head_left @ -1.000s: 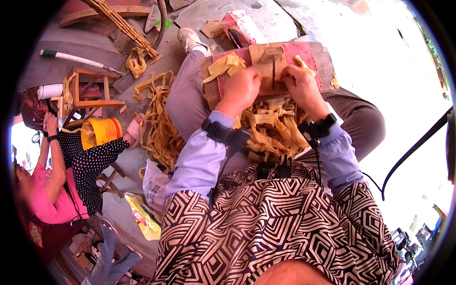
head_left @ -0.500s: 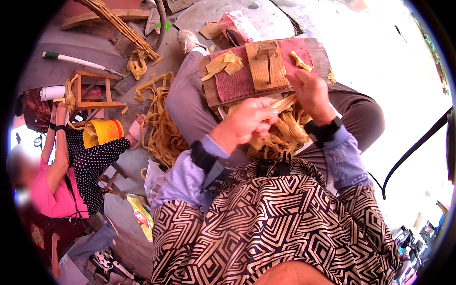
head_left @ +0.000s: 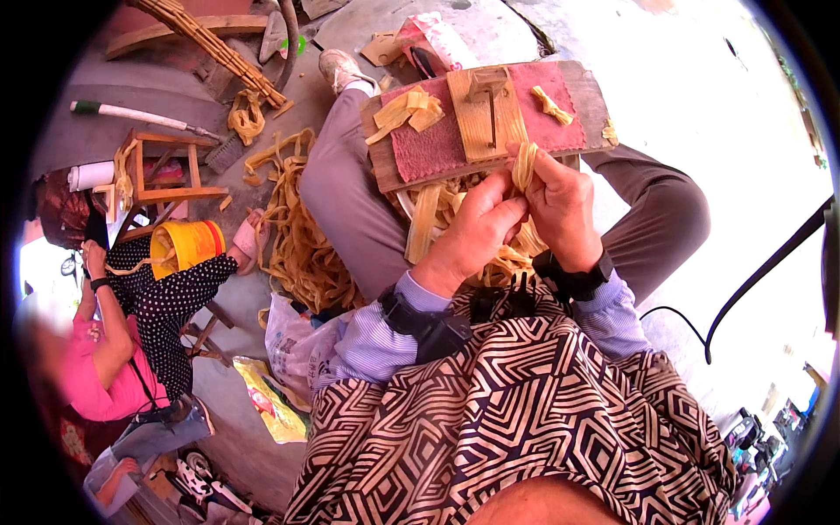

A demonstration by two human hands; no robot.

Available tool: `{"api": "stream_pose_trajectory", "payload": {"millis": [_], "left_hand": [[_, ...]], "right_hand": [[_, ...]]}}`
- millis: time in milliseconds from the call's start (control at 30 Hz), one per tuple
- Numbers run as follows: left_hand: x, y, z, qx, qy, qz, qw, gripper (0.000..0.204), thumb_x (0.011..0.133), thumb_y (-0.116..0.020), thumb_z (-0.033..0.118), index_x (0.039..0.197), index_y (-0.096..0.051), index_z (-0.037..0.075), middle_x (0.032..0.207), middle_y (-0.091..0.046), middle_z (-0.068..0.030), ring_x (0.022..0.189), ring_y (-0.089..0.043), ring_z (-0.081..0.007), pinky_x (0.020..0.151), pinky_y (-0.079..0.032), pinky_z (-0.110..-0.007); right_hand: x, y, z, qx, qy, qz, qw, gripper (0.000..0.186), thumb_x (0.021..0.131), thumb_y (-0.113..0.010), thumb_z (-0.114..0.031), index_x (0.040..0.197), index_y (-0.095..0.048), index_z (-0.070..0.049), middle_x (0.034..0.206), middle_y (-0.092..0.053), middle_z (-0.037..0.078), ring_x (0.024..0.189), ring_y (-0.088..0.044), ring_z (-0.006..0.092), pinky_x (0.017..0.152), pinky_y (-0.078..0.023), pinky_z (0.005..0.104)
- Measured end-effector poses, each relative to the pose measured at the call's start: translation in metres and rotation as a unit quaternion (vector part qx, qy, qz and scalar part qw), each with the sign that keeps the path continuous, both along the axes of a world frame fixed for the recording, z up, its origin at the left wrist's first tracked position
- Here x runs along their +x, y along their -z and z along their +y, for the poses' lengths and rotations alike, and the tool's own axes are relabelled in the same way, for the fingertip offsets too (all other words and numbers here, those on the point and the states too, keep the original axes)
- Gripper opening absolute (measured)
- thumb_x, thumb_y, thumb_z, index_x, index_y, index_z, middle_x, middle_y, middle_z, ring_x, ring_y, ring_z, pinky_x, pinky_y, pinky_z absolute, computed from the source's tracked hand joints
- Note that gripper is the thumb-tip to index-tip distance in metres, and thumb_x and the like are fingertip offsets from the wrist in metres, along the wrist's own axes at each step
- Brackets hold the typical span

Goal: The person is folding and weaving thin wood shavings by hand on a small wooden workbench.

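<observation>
A long pale-yellow pliable strip [head_left: 523, 168] is looped over the fingers of my right hand [head_left: 564, 210], which is closed on it. My left hand [head_left: 477, 226] pinches the same strip close beside the right; its fingertips are partly hidden. Just beyond my hands, a wooden board [head_left: 381, 160] lies across my lap. On its red cloth [head_left: 418, 153] stands a wooden block [head_left: 468, 131] with a thin metal rod. A few flat folded strips [head_left: 407, 114] lie left of the block, and a small knotted piece [head_left: 552, 105] lies right of it. More loose strips [head_left: 424, 219] hang below the board.
A large heap of strips [head_left: 302, 236] covers the ground left of my leg. Farther left, another person [head_left: 109, 350] in pink sits handling a strip beside a yellow bucket [head_left: 184, 248] and a wooden stool [head_left: 179, 192]. A brush [head_left: 157, 118] and bamboo bundle [head_left: 210, 44] lie beyond.
My hands have come together near the board, and the strip stretched between them is now looped round my right fingers. The seated person's hands have lowered from the stool.
</observation>
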State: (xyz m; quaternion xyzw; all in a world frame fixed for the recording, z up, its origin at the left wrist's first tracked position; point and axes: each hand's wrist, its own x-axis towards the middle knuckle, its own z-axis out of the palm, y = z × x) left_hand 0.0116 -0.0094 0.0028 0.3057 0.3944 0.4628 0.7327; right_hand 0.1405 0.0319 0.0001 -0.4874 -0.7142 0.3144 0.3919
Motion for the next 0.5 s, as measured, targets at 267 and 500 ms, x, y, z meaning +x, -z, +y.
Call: {"api": "stream_pose_trajectory", "payload": {"millis": [267, 500], "left_hand": [[-0.011, 0.019, 0.007, 0.15, -0.013, 0.307, 0.94, 0.02, 0.091, -0.054, 0.008, 0.111, -0.06, 0.005, 0.078, -0.056, 0.0003, 0.06, -0.051, -0.015, 0.054, -0.041, -0.027], [-0.013, 0.012, 0.011, 0.43, -0.075, 0.557, 0.707, 0.028, 0.085, -0.06, 0.008, 0.113, -0.062, 0.002, 0.104, -0.066, -0.0108, 0.107, -0.058, -0.029, 0.09, -0.045, -0.039]], "right_hand": [[0.013, -0.005, 0.012, 0.078, -0.032, -0.163, 0.983, 0.019, 0.078, -0.067, -0.012, 0.097, -0.071, -0.01, 0.077, -0.061, 0.011, 0.067, -0.064, 0.0309, 0.055, -0.048, 0.0376], [0.017, 0.012, -0.01, -0.507, -0.05, 0.406, 0.759, 0.025, 0.098, -0.057, -0.024, 0.101, -0.067, -0.002, 0.096, -0.068, 0.004, 0.082, -0.063, 0.0162, 0.074, -0.049, 0.0316]]}}
